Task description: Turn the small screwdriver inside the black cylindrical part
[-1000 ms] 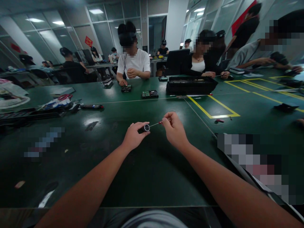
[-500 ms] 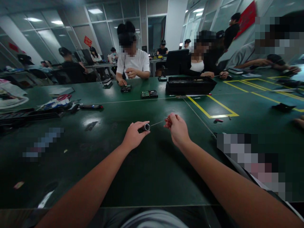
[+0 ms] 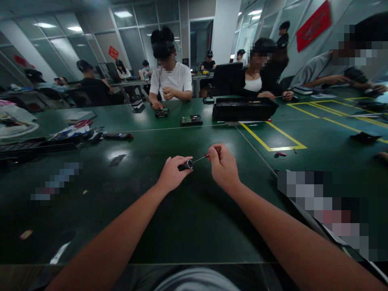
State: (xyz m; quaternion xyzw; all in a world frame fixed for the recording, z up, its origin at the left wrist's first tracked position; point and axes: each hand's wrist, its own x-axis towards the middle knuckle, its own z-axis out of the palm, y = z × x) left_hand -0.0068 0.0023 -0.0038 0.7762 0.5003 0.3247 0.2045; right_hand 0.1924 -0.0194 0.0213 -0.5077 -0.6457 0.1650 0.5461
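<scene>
My left hand (image 3: 172,174) is closed around a short black cylinder (image 3: 188,164) with a silvery rim, its end facing me and to the right. In my right hand (image 3: 224,166) is a thin screwdriver (image 3: 200,159); its red handle is mostly covered by my fingers. The slim metal shaft slants down to the left, with its tip at the cylinder's rim. Whether the tip goes inside, I cannot tell. Both hands are above the green table (image 3: 182,226).
Beyond my hands are a green circuit board device (image 3: 191,120) and a long black box (image 3: 245,109). A dark pen-like tool (image 3: 117,136) and red-handled scissors (image 3: 83,123) lie left. A small red piece (image 3: 280,154) is right. A person in white (image 3: 171,81) sits opposite.
My right fingers have turned around the screwdriver handle, and more of its red front end shows. My left hand keeps hold of the cylinder. The whole view has shifted slightly.
</scene>
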